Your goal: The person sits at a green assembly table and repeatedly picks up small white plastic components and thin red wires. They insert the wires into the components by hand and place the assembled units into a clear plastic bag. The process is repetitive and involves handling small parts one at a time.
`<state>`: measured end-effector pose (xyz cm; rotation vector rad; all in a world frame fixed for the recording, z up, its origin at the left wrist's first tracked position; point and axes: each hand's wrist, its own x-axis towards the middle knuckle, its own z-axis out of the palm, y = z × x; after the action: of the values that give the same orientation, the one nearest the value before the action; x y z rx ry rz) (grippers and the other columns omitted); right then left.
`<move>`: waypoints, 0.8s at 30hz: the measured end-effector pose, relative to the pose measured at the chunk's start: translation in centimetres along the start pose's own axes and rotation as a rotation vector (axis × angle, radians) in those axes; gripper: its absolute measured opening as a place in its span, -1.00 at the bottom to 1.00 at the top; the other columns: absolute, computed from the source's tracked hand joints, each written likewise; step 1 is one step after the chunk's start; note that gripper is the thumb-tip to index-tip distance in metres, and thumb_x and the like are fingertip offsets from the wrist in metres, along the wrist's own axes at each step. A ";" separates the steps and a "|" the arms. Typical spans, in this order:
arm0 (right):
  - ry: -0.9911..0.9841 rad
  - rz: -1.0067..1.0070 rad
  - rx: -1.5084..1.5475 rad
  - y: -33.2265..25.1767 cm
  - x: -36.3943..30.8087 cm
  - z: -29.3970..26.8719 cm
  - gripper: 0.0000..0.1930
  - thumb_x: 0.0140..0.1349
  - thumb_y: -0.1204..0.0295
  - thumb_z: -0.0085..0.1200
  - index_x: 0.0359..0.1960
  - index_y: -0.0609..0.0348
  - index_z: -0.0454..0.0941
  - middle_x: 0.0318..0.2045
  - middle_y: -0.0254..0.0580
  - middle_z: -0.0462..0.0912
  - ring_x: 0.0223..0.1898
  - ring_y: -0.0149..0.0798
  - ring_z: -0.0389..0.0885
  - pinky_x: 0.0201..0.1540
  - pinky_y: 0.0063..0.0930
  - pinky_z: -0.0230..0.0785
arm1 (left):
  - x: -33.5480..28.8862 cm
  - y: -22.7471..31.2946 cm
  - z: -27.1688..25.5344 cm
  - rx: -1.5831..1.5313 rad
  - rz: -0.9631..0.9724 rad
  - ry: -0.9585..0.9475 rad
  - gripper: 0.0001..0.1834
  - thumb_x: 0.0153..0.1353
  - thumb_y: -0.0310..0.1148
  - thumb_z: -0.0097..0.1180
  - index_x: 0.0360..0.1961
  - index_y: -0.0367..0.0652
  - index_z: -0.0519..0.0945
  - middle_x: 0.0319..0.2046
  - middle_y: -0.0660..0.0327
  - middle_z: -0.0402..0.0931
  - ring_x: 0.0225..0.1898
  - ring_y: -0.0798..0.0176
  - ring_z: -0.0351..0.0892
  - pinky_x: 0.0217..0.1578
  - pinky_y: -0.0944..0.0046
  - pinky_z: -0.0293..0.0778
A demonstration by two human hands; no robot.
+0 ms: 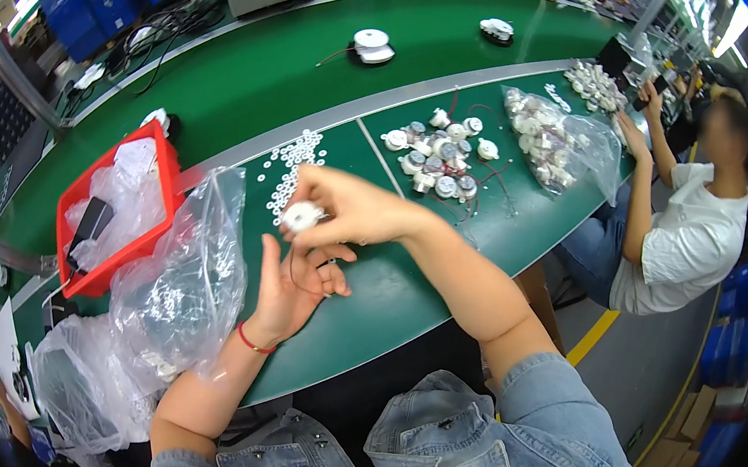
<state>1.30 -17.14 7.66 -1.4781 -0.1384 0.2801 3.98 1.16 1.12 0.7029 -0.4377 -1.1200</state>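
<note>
Pinched between the fingers of my right hand is a small white round motor, with a thin wire hanging from it. Just below, my left hand is open, palm turned up, thumb raised and fingers loosely bent near the wire. Behind my right hand, many small white rings lie scattered on the green bench. To the right sits a loose pile of similar white and grey motors with red and dark wires.
On the left are a red bin of plastic wrap and clear bags. A bag of motors lies farther right, near a person in a white shirt. Beyond the metal rail, a green belt carries white round units.
</note>
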 end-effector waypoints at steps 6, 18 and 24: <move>0.121 -0.145 0.003 -0.8 -0.4 -2.9 -0.67 0.25 0.45 0.15 0.02 0.21 0.42 -0.35 -0.32 0.54 -0.36 -0.53 0.48 -0.30 -0.64 0.35 | -0.7 -0.4 0.8 0.404 -0.023 0.032 -0.67 0.49 -0.25 -0.29 -0.02 -0.28 0.41 -0.66 0.38 0.24 -0.72 0.51 0.18 -0.41 0.41 0.43; 0.625 -0.157 -0.641 6.7 4.3 -6.5 -0.72 0.36 0.30 0.01 -0.10 0.31 0.46 -0.47 -0.14 0.56 -0.43 -0.41 0.46 -0.33 -0.50 0.33 | -0.2 -1.2 0.4 0.508 -0.078 -0.078 -0.69 0.45 -0.36 -0.21 0.11 -0.29 0.40 -0.45 0.27 0.46 -0.46 0.45 0.46 -0.30 0.41 0.47; 0.599 -0.192 -0.690 7.4 5.9 -8.1 -0.76 0.34 0.33 0.05 -0.18 0.30 0.46 -0.41 -0.19 0.62 -0.38 -0.44 0.52 -0.29 -0.55 0.36 | -0.2 -1.1 0.4 0.619 -0.033 -0.093 -0.73 0.42 -0.42 -0.19 0.00 -0.31 0.47 -0.47 0.26 0.48 -0.45 0.46 0.49 -0.32 0.40 0.47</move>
<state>8.35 -22.87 -0.86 -2.1490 0.1230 -0.4147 2.90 0.89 0.66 1.2015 -0.8736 -1.0524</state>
